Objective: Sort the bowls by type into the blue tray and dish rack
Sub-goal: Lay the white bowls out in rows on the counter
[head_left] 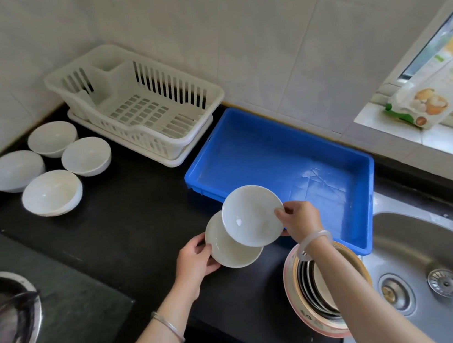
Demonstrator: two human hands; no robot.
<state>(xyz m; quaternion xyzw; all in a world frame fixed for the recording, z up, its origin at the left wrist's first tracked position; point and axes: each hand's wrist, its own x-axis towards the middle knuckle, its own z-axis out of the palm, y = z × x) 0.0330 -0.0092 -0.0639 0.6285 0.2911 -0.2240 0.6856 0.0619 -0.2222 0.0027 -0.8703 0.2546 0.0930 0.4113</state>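
Observation:
Two shallow white bowls are held above the black counter by the blue tray's near left corner. My right hand pinches the rim of the upper shallow bowl, which overlaps the lower shallow bowl. My left hand grips the lower bowl's left rim. The blue tray has nothing in it. The white dish rack, at the back by the wall, holds nothing. Several deeper white bowls stand at the far left, among them a near one and a far one.
A gas hob fills the near left. A steel sink lies at the right, with a round pink-rimmed container beside it under my right forearm. A printed packet leans on the window sill.

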